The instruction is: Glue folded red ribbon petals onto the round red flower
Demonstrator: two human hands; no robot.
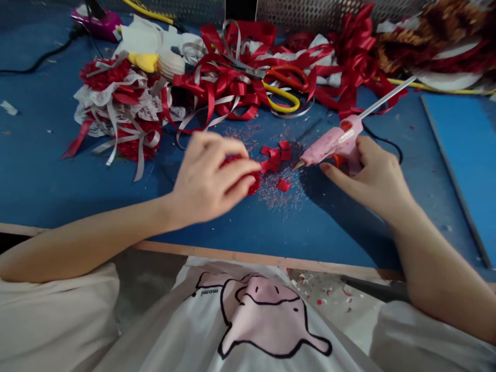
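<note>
The left hand (pixel 211 178) was observed over the tabletop (pixel 240 232), its fingers bent over a red ruffled piece (pixel 254 182). The piece was partly covered by the fingers; whether it was gripped or only touched could not be told. The right hand (pixel 374 173) was found partly closed about the handle of a pink hot glue gun (pixel 327 147), with the thumb extended below the orange trigger (pixel 339 160). A translucent glue stick (pixel 387 97) was seen projecting from the rear of the gun. The metal nozzle (pixel 298 165) was pointed leftward and down, near the red ribbon scraps (pixel 283 185) lying between the two hands. Fine glittery debris (pixel 281 200) was scattered around these scraps.

Beyond the hands, scissors (pixel 282 99) with orange and yellow handles were noted on a heap of red ribbon (pixel 256 33) and narrow grey ribbon (pixel 223 114). To the left of the heap, a red-and-white ribboned bundle (pixel 127 95) was recorded. A flat blue board (pixel 465 155) was located at the right, well apart from the red ruffled piece.
</note>
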